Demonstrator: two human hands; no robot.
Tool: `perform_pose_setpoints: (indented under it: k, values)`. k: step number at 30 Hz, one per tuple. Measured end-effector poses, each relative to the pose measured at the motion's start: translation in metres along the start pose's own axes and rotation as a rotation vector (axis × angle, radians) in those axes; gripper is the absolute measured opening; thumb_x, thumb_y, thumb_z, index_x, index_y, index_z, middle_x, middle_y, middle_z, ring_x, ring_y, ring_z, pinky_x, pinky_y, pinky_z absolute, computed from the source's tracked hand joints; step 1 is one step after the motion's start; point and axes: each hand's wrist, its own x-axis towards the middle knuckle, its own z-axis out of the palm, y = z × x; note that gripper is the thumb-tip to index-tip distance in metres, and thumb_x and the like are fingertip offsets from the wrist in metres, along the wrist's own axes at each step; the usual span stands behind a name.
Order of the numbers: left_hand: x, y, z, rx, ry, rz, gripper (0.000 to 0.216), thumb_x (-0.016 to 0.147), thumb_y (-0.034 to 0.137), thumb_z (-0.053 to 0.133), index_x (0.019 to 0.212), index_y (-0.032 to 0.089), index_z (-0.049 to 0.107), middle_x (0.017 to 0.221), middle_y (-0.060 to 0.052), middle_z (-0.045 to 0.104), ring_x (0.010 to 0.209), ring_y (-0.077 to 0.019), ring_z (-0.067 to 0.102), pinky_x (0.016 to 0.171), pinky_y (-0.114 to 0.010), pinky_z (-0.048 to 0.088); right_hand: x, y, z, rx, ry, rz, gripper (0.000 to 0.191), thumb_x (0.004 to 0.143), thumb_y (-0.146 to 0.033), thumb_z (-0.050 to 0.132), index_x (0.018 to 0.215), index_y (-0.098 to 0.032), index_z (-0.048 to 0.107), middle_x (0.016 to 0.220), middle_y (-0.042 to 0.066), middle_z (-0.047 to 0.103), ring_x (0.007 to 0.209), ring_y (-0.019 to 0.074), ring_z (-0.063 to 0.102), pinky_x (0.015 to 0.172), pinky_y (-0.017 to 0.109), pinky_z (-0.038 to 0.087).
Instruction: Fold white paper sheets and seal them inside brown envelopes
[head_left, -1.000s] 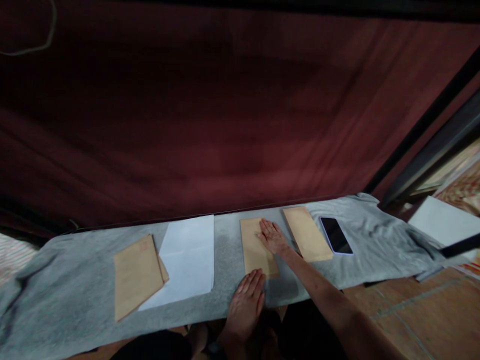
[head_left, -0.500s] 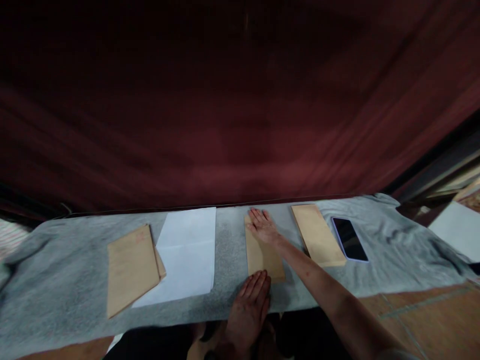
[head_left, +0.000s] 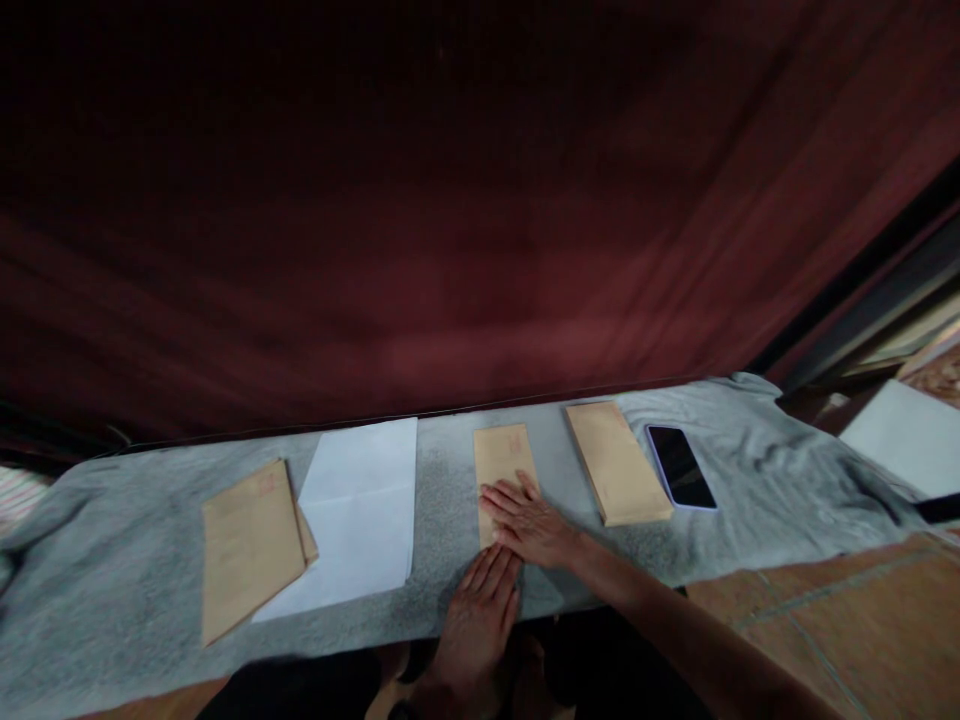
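Observation:
A brown envelope [head_left: 502, 457] lies lengthwise on a grey cloth [head_left: 112, 560] at the middle. My right hand [head_left: 529, 523] lies flat on the envelope's near half, fingers stretched out and pointing left. My left hand [head_left: 480, 605] rests flat on the cloth at the envelope's near end, fingers together and pointing away from me. Neither hand holds anything.
A second brown envelope [head_left: 616, 461] and a dark phone [head_left: 679, 465] lie to the right. White paper sheets [head_left: 352, 512] and a stack of brown envelopes [head_left: 247, 545] lie to the left. A dark red curtain [head_left: 450, 220] hangs behind. A white sheet [head_left: 904, 440] sits at the far right.
My right hand slid from the envelope's far end back toward me to its near half. My left hand stayed at the near end.

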Motion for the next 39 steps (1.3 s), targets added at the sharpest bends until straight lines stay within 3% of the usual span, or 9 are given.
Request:
perform_pose_setpoints:
  k: [4,9,11,14,19,26,31,39]
  values:
    - [0.009,-0.009,-0.018,-0.143,-0.026,-0.025,0.036,0.099,0.019,0.042,0.127,0.023,0.065,0.133,-0.005,0.067,0.125,-0.0223,0.062,0.106,-0.041,0.054,-0.047,-0.017,-0.006,0.067,0.015,-0.001,0.055,0.107,-0.041,0.036,0.159,-0.026,0.026,0.16,0.004,0.037,0.149,0.0195,0.033,0.128,0.047,0.014]
    - [0.038,-0.03,-0.029,-0.382,-0.011,-0.109,0.034,0.103,0.025,0.038,0.114,0.026,0.07,0.11,-0.003,0.075,0.104,-0.0167,0.069,0.092,-0.032,0.059,-0.08,-0.033,-0.014,0.068,0.007,0.022,0.072,0.101,-0.052,0.048,0.161,-0.024,0.018,0.163,0.008,0.031,0.149,0.0241,0.032,0.127,0.045,0.018]
    - [0.056,-0.033,-0.024,-0.342,0.01,-0.138,0.037,0.104,0.028,0.035,0.126,0.025,0.064,0.122,-0.005,0.071,0.114,-0.0185,0.066,0.098,-0.036,0.056,-0.082,-0.035,-0.014,0.055,0.003,0.028,0.075,0.099,-0.054,0.051,0.161,-0.023,0.019,0.161,0.009,0.034,0.148,0.025,0.036,0.127,0.046,0.021]
    - [0.088,-0.036,-0.01,-0.222,-0.036,-0.084,0.05,0.104,0.037,0.04,0.151,0.023,0.04,0.156,-0.007,0.046,0.146,-0.0219,0.039,0.118,-0.043,0.04,-0.081,-0.034,-0.013,0.033,0.003,0.024,0.075,0.099,-0.052,0.052,0.16,-0.021,0.023,0.158,0.01,0.042,0.146,0.0246,0.038,0.126,0.046,0.023]
    - [0.142,-0.059,0.015,-0.068,-0.102,0.025,0.056,0.104,0.042,0.038,0.155,0.02,0.033,0.161,-0.007,0.038,0.151,-0.0224,0.028,0.125,-0.047,0.025,-0.081,-0.032,-0.013,0.049,0.013,0.032,0.07,0.1,-0.047,0.052,0.16,-0.024,0.025,0.158,0.007,0.042,0.145,0.0228,0.04,0.126,0.044,0.024]
    - [0.195,-0.09,0.033,0.003,-0.117,-0.007,0.054,0.104,0.039,0.031,0.154,0.018,0.037,0.161,-0.007,0.037,0.151,-0.0212,0.028,0.126,-0.045,0.02,-0.079,-0.031,-0.014,0.095,-0.034,0.051,0.07,0.1,-0.048,0.052,0.16,-0.025,0.024,0.162,0.005,0.034,0.147,0.0239,0.038,0.126,0.047,0.023]
    - [0.188,-0.079,0.034,0.001,-0.118,-0.002,0.053,0.104,0.037,0.03,0.153,0.017,0.039,0.161,-0.007,0.037,0.151,-0.0199,0.028,0.126,-0.043,0.02,-0.081,-0.033,-0.01,0.103,0.036,0.05,0.061,0.1,-0.043,0.052,0.155,-0.023,0.036,0.157,0.006,0.044,0.143,0.0229,0.044,0.125,0.045,0.026]
    - [0.111,-0.047,0.014,-0.089,-0.165,0.134,0.055,0.106,0.039,0.031,0.157,0.018,0.029,0.163,-0.006,0.032,0.152,-0.0184,0.025,0.126,-0.043,0.021,-0.092,-0.029,0.001,0.211,0.257,0.041,0.038,0.099,-0.027,0.049,0.135,-0.02,0.059,0.132,0.009,0.067,0.127,0.0217,0.059,0.114,0.044,0.044]
